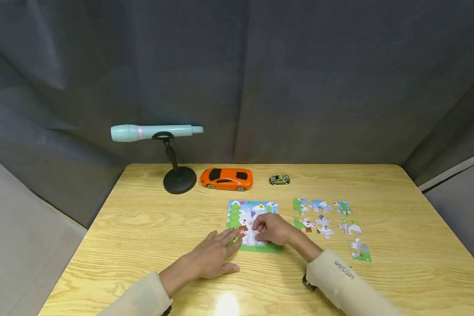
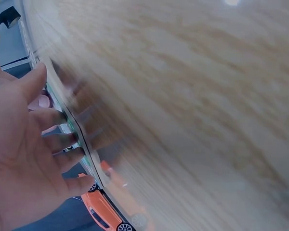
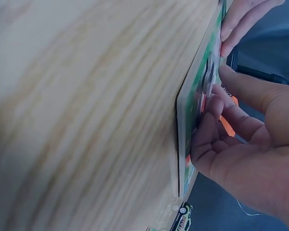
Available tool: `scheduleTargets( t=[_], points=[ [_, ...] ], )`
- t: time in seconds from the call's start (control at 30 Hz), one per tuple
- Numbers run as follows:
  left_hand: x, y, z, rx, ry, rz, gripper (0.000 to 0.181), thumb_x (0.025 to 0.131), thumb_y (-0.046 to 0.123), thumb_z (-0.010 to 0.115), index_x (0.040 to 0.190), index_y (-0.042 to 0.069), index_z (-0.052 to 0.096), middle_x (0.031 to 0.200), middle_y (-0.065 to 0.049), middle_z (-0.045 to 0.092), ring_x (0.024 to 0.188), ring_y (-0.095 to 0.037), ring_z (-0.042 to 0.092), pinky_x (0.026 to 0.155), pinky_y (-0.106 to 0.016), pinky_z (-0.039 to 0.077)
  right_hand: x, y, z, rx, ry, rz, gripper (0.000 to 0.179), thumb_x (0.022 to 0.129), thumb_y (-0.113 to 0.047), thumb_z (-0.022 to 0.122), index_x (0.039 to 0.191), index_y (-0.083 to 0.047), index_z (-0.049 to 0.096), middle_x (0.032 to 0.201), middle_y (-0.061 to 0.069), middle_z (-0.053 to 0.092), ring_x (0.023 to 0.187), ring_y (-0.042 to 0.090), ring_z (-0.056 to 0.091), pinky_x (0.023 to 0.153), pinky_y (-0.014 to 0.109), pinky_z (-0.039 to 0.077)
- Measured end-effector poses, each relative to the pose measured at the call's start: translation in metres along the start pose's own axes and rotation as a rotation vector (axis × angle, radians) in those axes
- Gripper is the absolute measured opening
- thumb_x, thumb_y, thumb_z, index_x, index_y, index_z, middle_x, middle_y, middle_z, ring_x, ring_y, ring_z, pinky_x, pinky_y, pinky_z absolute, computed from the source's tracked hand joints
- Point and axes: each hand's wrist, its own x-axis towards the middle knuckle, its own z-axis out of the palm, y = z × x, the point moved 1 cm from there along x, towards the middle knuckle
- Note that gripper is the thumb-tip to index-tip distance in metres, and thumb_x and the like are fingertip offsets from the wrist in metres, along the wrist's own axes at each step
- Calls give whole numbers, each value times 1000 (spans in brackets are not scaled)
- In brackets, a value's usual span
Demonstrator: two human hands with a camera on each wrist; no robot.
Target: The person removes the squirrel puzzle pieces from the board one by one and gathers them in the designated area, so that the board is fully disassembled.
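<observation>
A puzzle board point(image 1: 260, 248) lies on the table with a picture of a white animal, green trees and blue sky. My left hand point(image 1: 213, 256) rests with straight, spread fingers across the board's lower left corner, its thumb on the table. Over the board's middle, my right hand point(image 1: 274, 229) pinches a puzzle piece point(image 3: 210, 72) between thumb and curled fingers, close to the board surface. The fingers hide most of that piece. To the right lie several loose puzzle pieces point(image 1: 324, 228) in rough rows, picture side up.
Behind the board stand an orange toy car point(image 1: 227, 179) and a small green-black toy car point(image 1: 279, 179). A pale blue microphone point(image 1: 158, 132) sits on a black stand point(image 1: 179, 180) at the back left. Dark cloth point(image 1: 320, 87) hangs behind the wooden table point(image 1: 150, 219).
</observation>
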Motion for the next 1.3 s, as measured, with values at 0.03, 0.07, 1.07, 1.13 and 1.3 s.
scheduleTargets(
  t=[0.03,0.07,1.07,1.13,1.3],
  points=[
    [0,0,0,11,0,-1,70,94,57,42,149,15,31,160,-9,15,147,-26,19,113,-55,28,0,0,0,1,3,1,13,83,-1,69,94,0,64,79,5,58,65,12,49,56,21,43],
    [0,0,1,22,0,-2,70,94,57,42,149,15,31,160,-9,15,147,-26,19,112,-55,28,1,0,0,1,5,3,12,83,-1,69,93,-1,64,78,5,58,64,11,50,55,21,43],
    [0,1,-1,-4,-18,-7,71,94,57,41,150,14,30,160,-10,16,147,-26,18,113,-55,28,-21,19,-37,170,-41,-52,10,89,-5,62,97,3,61,78,6,57,64,12,46,56,21,40],
    [-1,1,-1,-9,-18,-7,71,94,57,41,150,14,30,159,-10,16,147,-26,18,113,-55,27,-26,24,-43,176,-37,-45,11,90,-5,62,97,3,60,79,6,57,65,12,46,56,21,40],
    [-1,2,-1,-13,-13,-10,71,94,57,41,150,14,30,159,-10,17,147,-26,18,113,-55,27,-39,38,-57,159,-25,-31,13,90,-7,62,98,3,61,81,9,59,65,11,45,56,21,40]
  ],
)
